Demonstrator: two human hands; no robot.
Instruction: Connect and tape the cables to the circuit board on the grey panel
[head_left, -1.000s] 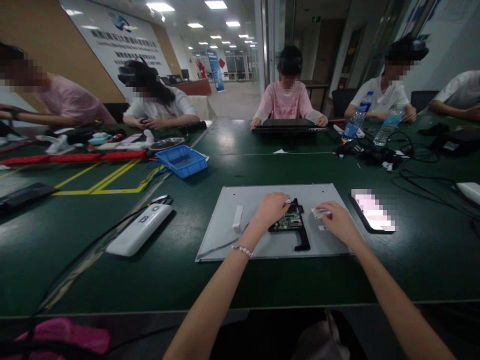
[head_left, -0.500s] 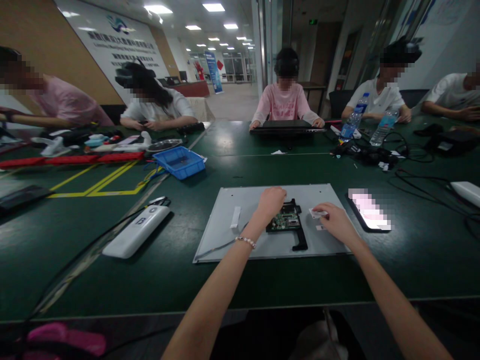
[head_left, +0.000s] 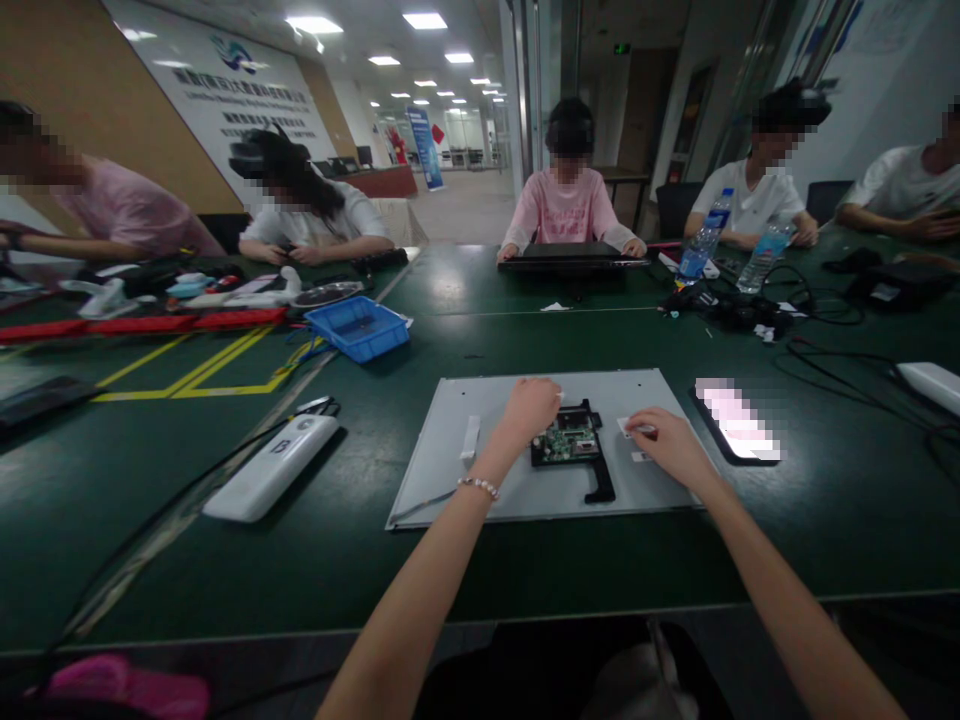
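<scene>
A wide green desk fills the lower part of the view, with several people seated along its far side; one in a pink top has both hands on a flat black device. Nearest the wearer, a pale grey panel lies flat on the desk. Beyond its left corner sits a shallow blue tray, and a white power bank with a cable at its far end rests well to the left. Two plastic bottles stand farther back on the right. Close to the panel's right edge lies a phone, its screen lit. The green circuit board, with a black bracket along its right side, lies about the middle of the panel. The left hand is at the board's far left corner, fingers bent; whether its grip is closed on anything I cannot tell. The right hand, over the panel's right part, has thumb and finger together on a small white card. A white strip lies on the panel left of the board, and a beaded bracelet circles the left wrist.
</scene>
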